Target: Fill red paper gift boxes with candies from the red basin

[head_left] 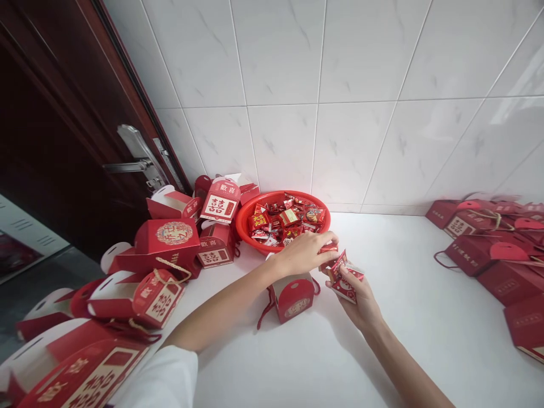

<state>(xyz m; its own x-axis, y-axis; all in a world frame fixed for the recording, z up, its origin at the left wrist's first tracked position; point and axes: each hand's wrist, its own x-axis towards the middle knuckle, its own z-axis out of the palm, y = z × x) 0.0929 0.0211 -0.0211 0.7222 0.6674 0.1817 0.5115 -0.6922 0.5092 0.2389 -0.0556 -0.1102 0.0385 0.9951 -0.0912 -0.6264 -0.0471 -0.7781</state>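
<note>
Your right hand grips red packets; your left hand pinches seemingly one more packet (fingers partly cover it). By the bench's back edge sits the basket, a box in front.

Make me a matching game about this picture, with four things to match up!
Column one:
1. Basket
2. Door handle
3. Right hand
4. Wall tiles

Column two:
A. Gripping red packets
B. Pale, behind the white surface
C. Round and red
D. Silver, on the dark door

Right pairs: 1-C, 2-D, 3-A, 4-B
</note>
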